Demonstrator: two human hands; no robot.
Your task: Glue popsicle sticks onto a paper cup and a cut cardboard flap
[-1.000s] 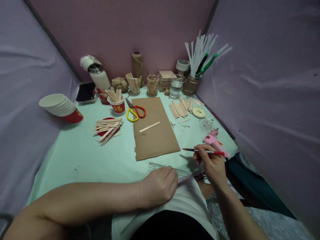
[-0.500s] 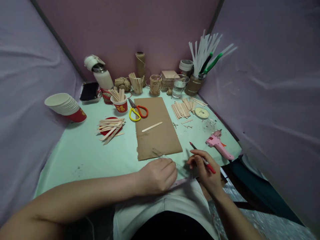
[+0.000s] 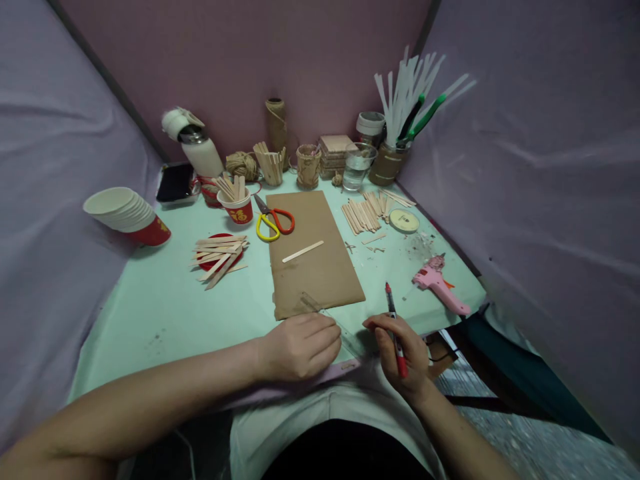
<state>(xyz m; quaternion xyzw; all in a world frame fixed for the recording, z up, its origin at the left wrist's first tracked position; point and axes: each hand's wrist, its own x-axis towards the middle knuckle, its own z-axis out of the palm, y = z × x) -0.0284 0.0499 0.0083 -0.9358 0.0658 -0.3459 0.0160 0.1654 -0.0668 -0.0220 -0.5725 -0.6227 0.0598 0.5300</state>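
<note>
My left hand (image 3: 303,345) is closed around the middle of a clear ruler (image 3: 351,341) near the table's front edge. The ruler's far end lies over the front of a brown cardboard sheet (image 3: 330,283). In my right hand (image 3: 403,347) a red pen (image 3: 391,303) rests between the fingers, its red tip pointing away from me. One wooden craft stick (image 3: 303,251) lies alone on the cardboard. Scissors (image 3: 274,223) with one yellow and one red handle overlap the cardboard's left edge.
Left stand stacked paper cups (image 3: 127,217), a red dish of sticks (image 3: 220,257) and a cup of sticks (image 3: 236,207). Right are loose sticks (image 3: 363,215), a tape roll (image 3: 404,221) and a pink glue gun (image 3: 440,287). A water cup (image 3: 356,170) stands at the back.
My left hand has shifted slightly left with the ruler. My right hand has turned, so the pen points more straight ahead than before.
</note>
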